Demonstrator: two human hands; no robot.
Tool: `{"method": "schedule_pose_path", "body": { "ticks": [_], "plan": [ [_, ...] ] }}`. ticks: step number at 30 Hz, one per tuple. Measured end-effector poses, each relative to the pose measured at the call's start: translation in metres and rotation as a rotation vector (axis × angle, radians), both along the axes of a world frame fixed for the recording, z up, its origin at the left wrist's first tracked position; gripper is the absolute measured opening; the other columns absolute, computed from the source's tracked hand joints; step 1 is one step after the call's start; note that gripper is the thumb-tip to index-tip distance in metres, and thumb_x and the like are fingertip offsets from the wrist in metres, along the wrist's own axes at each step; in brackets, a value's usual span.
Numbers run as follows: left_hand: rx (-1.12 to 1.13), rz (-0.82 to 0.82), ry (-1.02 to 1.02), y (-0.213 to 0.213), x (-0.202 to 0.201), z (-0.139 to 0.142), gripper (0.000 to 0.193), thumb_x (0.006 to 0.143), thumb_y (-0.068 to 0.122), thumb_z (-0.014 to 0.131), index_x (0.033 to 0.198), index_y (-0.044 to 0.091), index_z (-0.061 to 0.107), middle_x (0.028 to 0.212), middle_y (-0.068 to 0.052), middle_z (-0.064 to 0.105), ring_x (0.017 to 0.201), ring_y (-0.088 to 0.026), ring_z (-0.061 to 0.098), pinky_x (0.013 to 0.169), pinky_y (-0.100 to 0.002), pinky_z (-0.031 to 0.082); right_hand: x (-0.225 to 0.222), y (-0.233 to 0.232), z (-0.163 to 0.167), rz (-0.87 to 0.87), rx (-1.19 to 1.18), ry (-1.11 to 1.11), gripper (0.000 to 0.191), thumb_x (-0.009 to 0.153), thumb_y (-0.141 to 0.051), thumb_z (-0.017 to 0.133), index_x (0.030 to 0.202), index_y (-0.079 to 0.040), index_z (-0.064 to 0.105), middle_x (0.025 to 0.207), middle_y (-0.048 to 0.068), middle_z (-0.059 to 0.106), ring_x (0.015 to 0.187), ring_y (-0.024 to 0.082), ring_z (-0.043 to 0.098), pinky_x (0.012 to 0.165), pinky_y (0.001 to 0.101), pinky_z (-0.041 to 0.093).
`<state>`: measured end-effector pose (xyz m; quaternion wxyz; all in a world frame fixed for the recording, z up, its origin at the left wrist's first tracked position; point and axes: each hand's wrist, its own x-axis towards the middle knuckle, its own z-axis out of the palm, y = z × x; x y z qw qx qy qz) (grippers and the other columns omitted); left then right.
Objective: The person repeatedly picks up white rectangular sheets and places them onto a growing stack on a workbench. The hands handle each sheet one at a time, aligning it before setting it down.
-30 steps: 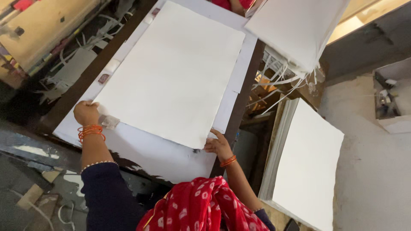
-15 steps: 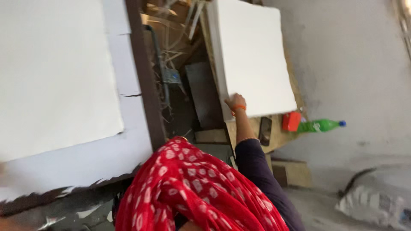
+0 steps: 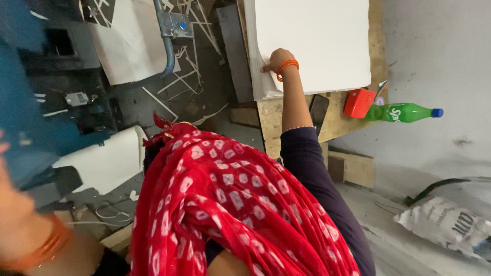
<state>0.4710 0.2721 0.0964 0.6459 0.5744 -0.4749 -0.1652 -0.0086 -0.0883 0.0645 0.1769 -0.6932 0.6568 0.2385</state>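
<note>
At the far left edge the left hand [image 3: 20, 225] fills the corner as a blur close to the lens, an orange bangle on its wrist; whether its fingers are spread or closed I cannot tell. Beside it stands a dark blue machine [image 3: 30, 102], hard-edged and matte, with a curled white sheet [image 3: 110, 161] lying below it and thin white paper trimmings [image 3: 176, 82] scattered over the grimy floor. A red scarf [image 3: 230, 204] with pale square dots (soft, crumpled cloth) covers the lower middle. Above it the right hand [image 3: 276, 60] lies on the stack of white paper [image 3: 317, 41], fingers together and bent over the stack's near left edge, pressing on the top sheet, which curls up slightly there. The stack is smooth, flat and rectangular, resting on a rough wooden pallet [image 3: 376, 30]. To the right, on the pallet's edge, sit a small red box [image 3: 359, 102] and a green plastic bottle [image 3: 404, 112] with a blue cap, lying on its side; what it holds cannot be told. A crumpled white sack [image 3: 445, 225] lies on the concrete floor further right.
</note>
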Motion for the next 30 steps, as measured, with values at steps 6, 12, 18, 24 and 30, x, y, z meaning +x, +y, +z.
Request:
{"method": "schedule_pose_path", "body": {
  "ticks": [6,12,18,24,30],
  "plan": [
    [0.229,-0.472,0.1,-0.14,-0.143,-0.021,0.043,0.102,-0.002,0.069,0.142,0.0,0.055,0.129,-0.014,0.069,0.117,-0.021,0.07,0.1,-0.033,0.059,-0.014,-0.006,-0.01,0.016,-0.036,-0.046,0.054,0.064,-0.054,0.092,0.081,-0.005,0.078,0.087,0.014,0.076,0.085,0.031,0.071,0.079,0.0427,0.056],
    [0.402,-0.747,0.365,-0.217,-0.279,-0.092,0.034,0.099,0.003,0.067,0.132,0.002,0.059,0.117,-0.008,0.071,0.107,-0.015,0.069,0.093,-0.029,0.057,-0.011,0.002,-0.016,0.017,-0.125,0.002,0.056,0.064,-0.054,0.091,0.081,-0.004,0.075,0.083,0.017,0.074,0.078,0.033,0.072,0.069,0.0416,0.058],
    [0.644,-0.86,0.778,-0.255,-0.375,-0.139,0.034,0.098,0.01,0.065,0.129,-0.004,0.06,0.108,-0.01,0.071,0.092,-0.014,0.07,0.079,-0.027,0.059,-0.023,-0.005,-0.007,0.118,-0.067,-0.057,0.054,0.071,-0.055,0.087,0.084,-0.003,0.079,0.087,0.018,0.075,0.083,0.035,0.072,0.077,0.0439,0.058],
    [0.715,-0.754,0.834,-0.266,-0.407,-0.138,0.036,0.097,0.01,0.066,0.129,-0.005,0.058,0.108,-0.013,0.07,0.091,-0.018,0.071,0.079,-0.03,0.06,-0.029,-0.008,0.007,0.081,-0.062,-0.143,0.056,0.067,-0.054,0.088,0.095,-0.006,0.079,0.095,0.018,0.076,0.09,0.035,0.072,0.083,0.0431,0.057],
    [0.936,-0.855,1.089,-0.295,-0.447,-0.121,0.036,0.101,0.009,0.048,0.136,0.007,0.049,0.116,-0.007,0.065,0.1,-0.022,0.068,0.077,-0.038,0.064,-0.036,-0.007,0.011,0.003,-0.065,-0.279,0.069,0.07,-0.061,0.083,0.116,-0.01,0.075,0.107,0.018,0.075,0.101,0.035,0.07,0.091,0.0438,0.054]
  ]
}}
